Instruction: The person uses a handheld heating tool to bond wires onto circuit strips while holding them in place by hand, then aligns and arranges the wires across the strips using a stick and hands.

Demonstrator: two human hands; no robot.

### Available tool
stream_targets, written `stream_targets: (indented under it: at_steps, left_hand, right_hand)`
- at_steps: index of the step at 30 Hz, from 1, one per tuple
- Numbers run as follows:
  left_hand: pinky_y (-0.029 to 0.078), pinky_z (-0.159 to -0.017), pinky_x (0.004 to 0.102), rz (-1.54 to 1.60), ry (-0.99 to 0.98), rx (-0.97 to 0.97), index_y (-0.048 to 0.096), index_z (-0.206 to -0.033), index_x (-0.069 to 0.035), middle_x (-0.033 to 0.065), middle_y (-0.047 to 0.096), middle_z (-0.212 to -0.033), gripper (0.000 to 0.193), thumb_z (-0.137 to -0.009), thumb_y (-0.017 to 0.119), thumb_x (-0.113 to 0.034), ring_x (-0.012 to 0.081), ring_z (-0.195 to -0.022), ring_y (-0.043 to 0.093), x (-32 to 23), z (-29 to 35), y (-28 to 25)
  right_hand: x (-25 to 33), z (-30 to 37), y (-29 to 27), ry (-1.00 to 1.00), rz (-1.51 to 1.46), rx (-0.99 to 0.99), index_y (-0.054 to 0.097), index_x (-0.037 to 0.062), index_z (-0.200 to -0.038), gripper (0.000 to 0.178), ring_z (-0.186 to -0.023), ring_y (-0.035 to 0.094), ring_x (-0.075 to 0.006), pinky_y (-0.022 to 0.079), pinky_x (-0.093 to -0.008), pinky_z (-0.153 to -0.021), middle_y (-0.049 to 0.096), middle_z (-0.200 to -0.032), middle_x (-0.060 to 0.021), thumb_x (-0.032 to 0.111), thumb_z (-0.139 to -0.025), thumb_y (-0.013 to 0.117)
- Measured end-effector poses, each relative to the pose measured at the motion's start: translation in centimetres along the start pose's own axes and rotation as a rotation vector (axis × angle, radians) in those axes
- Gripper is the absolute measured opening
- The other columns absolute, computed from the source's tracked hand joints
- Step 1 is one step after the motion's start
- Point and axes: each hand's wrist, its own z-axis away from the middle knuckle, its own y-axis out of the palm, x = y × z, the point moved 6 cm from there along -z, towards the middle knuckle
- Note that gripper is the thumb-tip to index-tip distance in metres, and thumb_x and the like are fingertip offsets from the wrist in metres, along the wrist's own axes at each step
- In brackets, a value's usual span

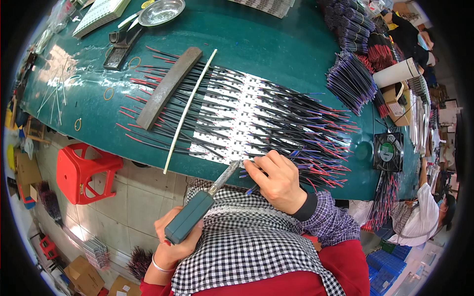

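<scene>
the soldering iron [191, 216], likely light, rigid and hot-tipped, is at the near edge of the white panel [239, 118], left hand [183, 247] fingers wrapping the handle, its proper hold; right hand [277, 182] fingertip closure unclear

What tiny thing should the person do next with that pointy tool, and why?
Maybe steer the soldering iron slightly away from the right hand. The left hand grips it, and its tip looks very close to those fingertips, near the white board's edge.
</scene>
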Motion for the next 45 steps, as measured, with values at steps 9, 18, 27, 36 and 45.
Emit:
stream_targets:
  at_steps: [9, 18, 27, 36, 45]
  left_hand:
    - [0.054, -0.060, 0.0301, 0.037, -0.052, -0.005, 0.071, -0.088, 0.003, 0.0128, 0.069, -0.082, 0.016, -0.073, 0.078, 0.001, 0.0239, -0.066, 0.069, -0.4, -0.4, 0.0]
    - [0.051, -0.056, 0.0305, 0.072, -0.077, -0.027, 0.071, -0.089, 0.003, 0.0120, 0.066, -0.079, 0.018, -0.072, 0.077, 0.003, 0.0233, -0.061, 0.065, 1.3, 1.5, -0.1]
    - [0.054, -0.059, 0.0303, -0.028, 0.012, 0.001, 0.072, -0.090, 0.003, 0.0136, 0.069, -0.082, 0.018, -0.073, 0.077, 0.003, 0.0243, -0.066, 0.069, 0.4, 1.0, -0.2]
    - [0.053, -0.059, 0.0301, -0.020, -0.043, 0.009, 0.070, -0.087, 0.003, 0.0123, 0.068, -0.080, 0.014, -0.074, 0.077, 0.001, 0.0232, -0.064, 0.068, -0.2, 0.3, 0.1]
    - [0.052, -0.058, 0.0304, -0.039, -0.032, 0.000, 0.070, -0.085, 0.003, 0.0127, 0.066, -0.079, 0.014, -0.073, 0.077, 0.002, 0.0252, -0.063, 0.066, 0.1, 0.7, 0.0]
  right_hand:
    - [0.1, -0.1, 0.0, -0.010, 0.015, -0.014, 0.069, 0.0002, -0.101, 0.027, -0.078, 0.055, -0.0190, 0.042, -0.0301, -0.059, 0.051, -0.081, -0.0036, 0.010, -0.077, 0.065]
    - [0.0, 0.0, 0.1, -0.007, 0.012, 0.000, 0.069, 0.0001, -0.101, 0.027, -0.079, 0.055, -0.0195, 0.043, -0.0304, -0.059, 0.052, -0.081, -0.0038, 0.011, -0.076, 0.065]
    - [-0.3, 0.3, 0.0, 0.011, -0.093, -0.051, 0.070, 0.0009, -0.103, 0.030, -0.078, 0.058, -0.0203, 0.044, -0.0315, -0.061, 0.058, -0.087, -0.0051, 0.008, -0.075, 0.065]
    - [0.0, 0.4, 0.0, 0.018, -0.076, -0.046, 0.073, 0.0004, -0.105, 0.036, -0.074, 0.060, -0.0221, 0.048, -0.0327, -0.060, 0.064, -0.088, -0.0079, 0.004, -0.069, 0.068]
    - [0.7, 0.4, 0.1, -0.021, 0.027, -0.052, 0.072, -0.0001, -0.103, 0.035, -0.077, 0.060, -0.0222, 0.048, -0.0321, -0.061, 0.064, -0.090, -0.0091, 0.008, -0.070, 0.068]
